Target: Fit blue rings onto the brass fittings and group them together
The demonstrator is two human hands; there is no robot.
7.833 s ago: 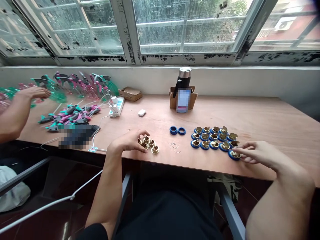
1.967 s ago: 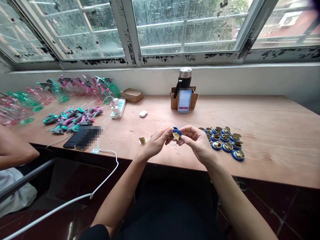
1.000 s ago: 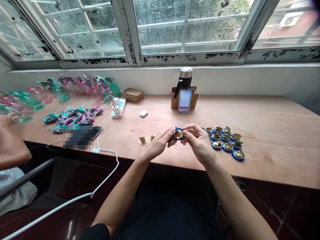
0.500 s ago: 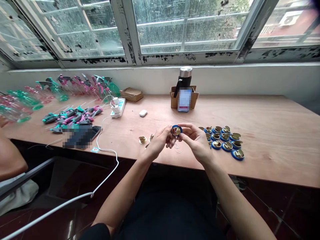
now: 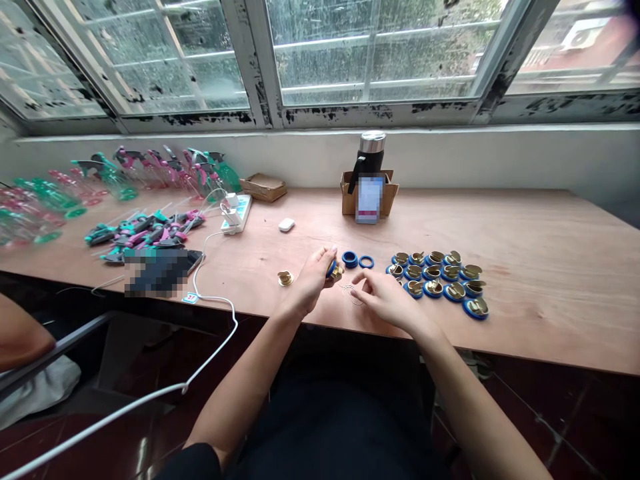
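Note:
My left hand (image 5: 316,277) is closed around a gold metal fitting with a blue ring (image 5: 335,270), which shows past its fingertips. My right hand (image 5: 387,297) hovers low over the table with its fingers apart, nothing visible between them. Close to its fingertips lie thin white rings (image 5: 354,298). Beyond the hands are a stack of blue rings (image 5: 350,259) and a single blue ring (image 5: 367,262). A loose gold fitting (image 5: 285,279) rests left of my left hand. To the right, rows of blue-ringed gold fittings (image 5: 451,273) stand together.
A black flask (image 5: 369,160) stands in a cardboard box (image 5: 394,197) with a phone (image 5: 369,200) in front. Leftward are a white case (image 5: 287,225), a power strip (image 5: 243,215), a cable (image 5: 234,313), spray heads (image 5: 145,233), and bottles (image 5: 120,187). Another person's arm (image 5: 20,333) is at far left.
My hands have moved apart. The fitting is now in my left hand alone, lower and further left. My right hand has let go and dropped toward the table, uncovering the blue rings.

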